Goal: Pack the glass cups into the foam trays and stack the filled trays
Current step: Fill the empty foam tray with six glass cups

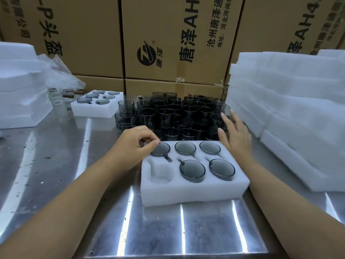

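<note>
- The foam tray (194, 191) is set on the steel counter (56, 165). Five of its six pockets are filled with dark glass cups (192, 170), and the near-left pocket is unfilled.
- The back-left cup (161, 150) is pinched at its rim by the curled fingers of the left grip (136, 144).
- The right grip (236, 133) is spread flat with straight fingers at the tray's far-right corner, and nothing is held in it.
- Loose cups (177, 116) are clustered just behind the tray.

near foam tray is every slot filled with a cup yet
No, the front-left slot of the near foam tray is bare white foam with nothing in it.
</note>
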